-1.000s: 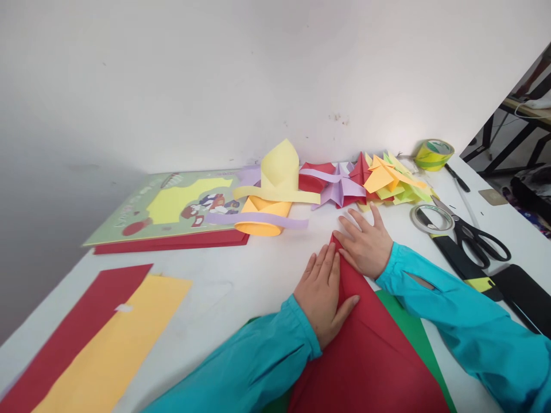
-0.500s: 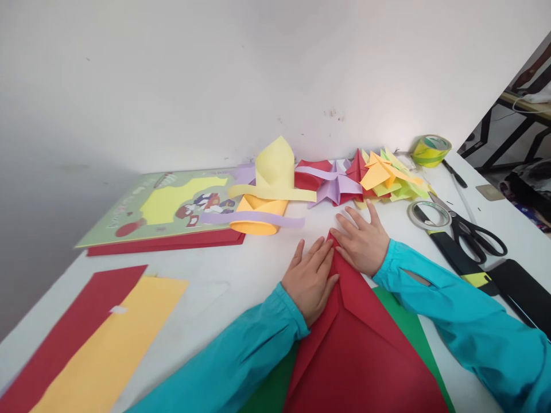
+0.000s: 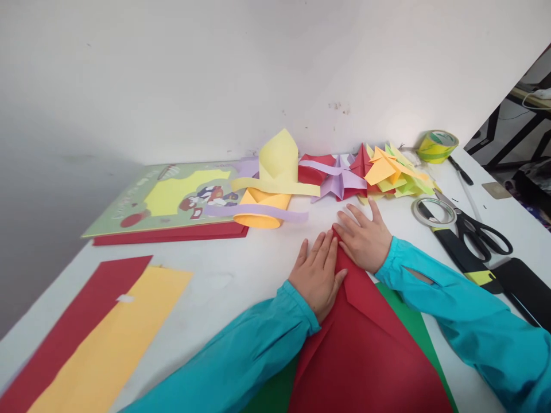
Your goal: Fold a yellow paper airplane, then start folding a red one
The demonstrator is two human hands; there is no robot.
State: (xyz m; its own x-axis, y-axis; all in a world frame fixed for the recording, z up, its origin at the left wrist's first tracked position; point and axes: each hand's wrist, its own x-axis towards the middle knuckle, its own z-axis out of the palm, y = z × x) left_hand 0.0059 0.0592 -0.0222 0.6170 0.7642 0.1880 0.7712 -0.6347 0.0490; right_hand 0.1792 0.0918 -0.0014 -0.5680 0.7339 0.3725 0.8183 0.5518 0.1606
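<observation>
A large red sheet of paper [image 3: 370, 355], its sides folded in to a point at the far end, lies over a green sheet [image 3: 407, 318] in front of me. My left hand [image 3: 317, 278] rests flat on the left fold near the tip, fingers stretched out and the thumb reaching across the middle. Beside the tip lies my right hand [image 3: 364, 238], its fingers spread; some of its fingertips touch the red paper's right edge. Both hands are open. The left hand covers part of the left fold.
At left lie a red strip [image 3: 86, 321] and an orange sheet [image 3: 124, 327]. Along the wall stand a printed green pad [image 3: 133, 198], a yellow paper shape [image 3: 279, 160] and folded papers [image 3: 383, 169]. To the right are tape rolls [image 3: 438, 147], black scissors [image 3: 484, 232] and a black utility knife [image 3: 460, 252].
My left hand has slid slightly forward along the fold, its fingers now closer to the tip. The right hand stays almost in place. The whole view has shifted a little.
</observation>
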